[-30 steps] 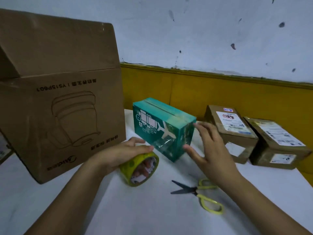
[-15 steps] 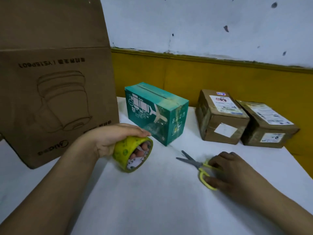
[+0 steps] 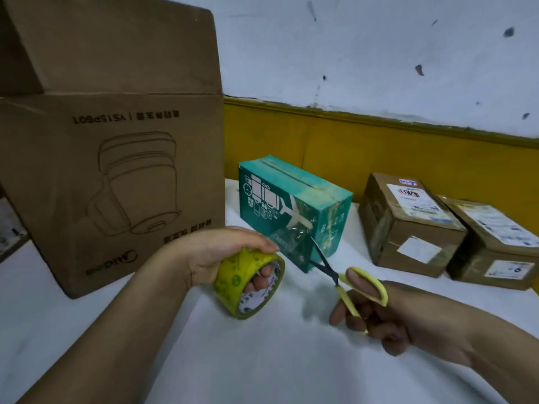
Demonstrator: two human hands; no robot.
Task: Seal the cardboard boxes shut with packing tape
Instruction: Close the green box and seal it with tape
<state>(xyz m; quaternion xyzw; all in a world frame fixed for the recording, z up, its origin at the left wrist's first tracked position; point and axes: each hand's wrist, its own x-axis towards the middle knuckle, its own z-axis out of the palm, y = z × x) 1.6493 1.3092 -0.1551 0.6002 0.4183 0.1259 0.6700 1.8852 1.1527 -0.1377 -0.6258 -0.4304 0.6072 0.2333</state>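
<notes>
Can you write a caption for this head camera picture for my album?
Left hand grips the tape roll while right hand points scissors at the green box.

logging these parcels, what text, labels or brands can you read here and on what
"YS15P601": upside down, on the big cardboard box.
"Midea", it seems: upside-down logo low on that box.
Chinese print there, labels on the two brown parcels, teal box and tape roll print: too blurred to read.

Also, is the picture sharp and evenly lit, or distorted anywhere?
Head view: wide-angle distortion bows the yellow wall band and leans the large cardboard box; light is dim and soft; the clear tape on the green box glints faintly; the right hand looks slightly smeared.
</notes>
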